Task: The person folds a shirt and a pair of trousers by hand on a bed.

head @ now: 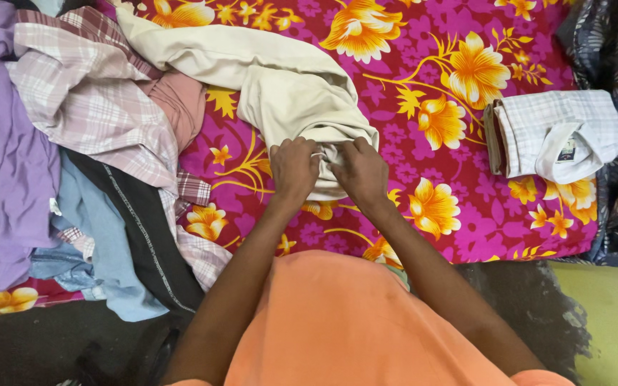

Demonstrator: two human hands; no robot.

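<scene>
on the floral bedsheet (423,43), both hands' grip closed on 1 cream garment (287,86): l hand (294,168), r hand (361,171).

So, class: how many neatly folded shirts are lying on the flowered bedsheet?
1. The folded checked shirt lies at the right of the bedsheet. The cream garment under both hands is not yet folded, and the pile at left may hide others.

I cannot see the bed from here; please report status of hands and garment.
Left hand and right hand both gripping cream cotton garment. Garment spread on pink floral bedsheet. Nothing between.
</scene>
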